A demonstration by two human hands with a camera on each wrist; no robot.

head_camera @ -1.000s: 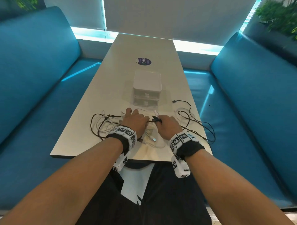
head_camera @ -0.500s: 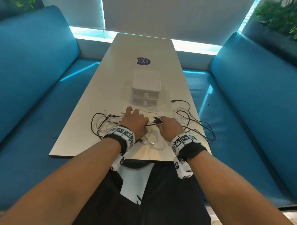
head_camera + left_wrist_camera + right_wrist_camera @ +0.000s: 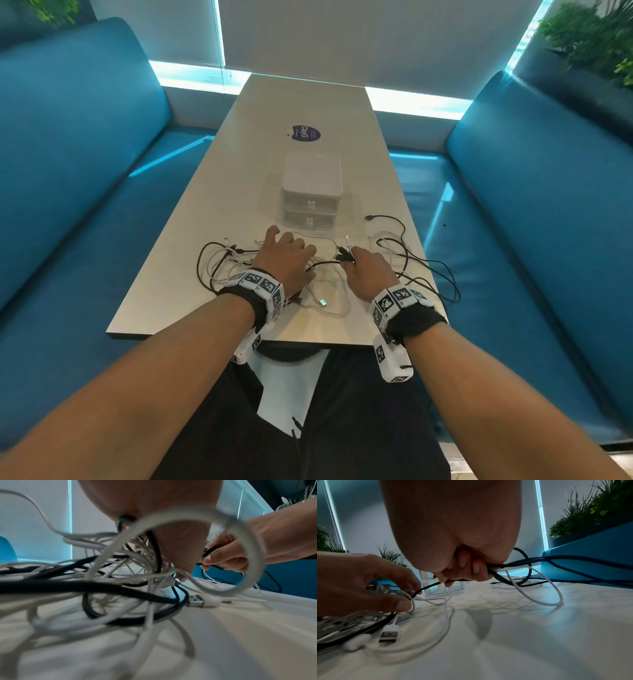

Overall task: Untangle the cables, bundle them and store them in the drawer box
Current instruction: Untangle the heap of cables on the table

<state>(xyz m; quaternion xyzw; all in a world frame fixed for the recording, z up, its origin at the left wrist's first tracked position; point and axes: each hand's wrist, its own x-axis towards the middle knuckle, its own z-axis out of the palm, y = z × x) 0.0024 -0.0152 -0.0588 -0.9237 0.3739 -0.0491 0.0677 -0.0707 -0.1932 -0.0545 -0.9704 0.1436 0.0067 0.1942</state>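
A tangle of black and white cables (image 3: 226, 267) lies on the near end of the table (image 3: 239, 171). My left hand (image 3: 287, 263) sits on the tangle, and in the right wrist view the left hand (image 3: 359, 582) has thumb and fingers curled round a bunch of white cables. My right hand (image 3: 368, 270) grips the black cable (image 3: 325, 263) near its plug, together with a white one; its fingers (image 3: 471, 568) are curled round them. That black cable (image 3: 428, 588) stretches between both hands. The white two-drawer box (image 3: 311, 181) stands behind, drawers closed.
A white USB plug (image 3: 322, 302) lies loose between my wrists. More black and white cable loops (image 3: 411, 260) spread to the table's right edge, some hanging over it. Blue benches (image 3: 85, 171) flank the table. A round sticker (image 3: 306, 133) lies beyond the box.
My right hand has drawn slightly to the right with the black cable. The left hand stays on the tangle.
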